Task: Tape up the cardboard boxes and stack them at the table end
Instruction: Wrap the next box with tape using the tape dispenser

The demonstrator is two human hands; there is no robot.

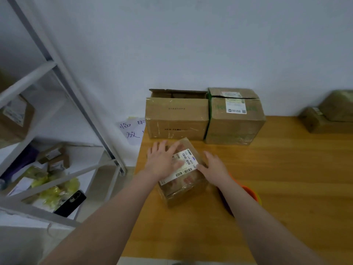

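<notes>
A small cardboard box (183,185) with a white shipping label lies on the wooden table (286,178), turned at an angle. My left hand (162,161) rests flat on its top, fingers spread. My right hand (214,167) presses against its right side with fingers together. Behind it, against the wall, stand two larger boxes: the left box (176,119) has its top flaps open, the right box (236,119) carries green print and a label, with its flaps down. An orange object (250,192), perhaps a tape roll, shows behind my right forearm.
Two more boxes (328,115) are stacked at the table's far right. A white metal shelf (57,131) on the left holds small parcels, yellow bags and a black phone (71,202). A handwritten paper sign (133,131) hangs on the wall at the table's left edge.
</notes>
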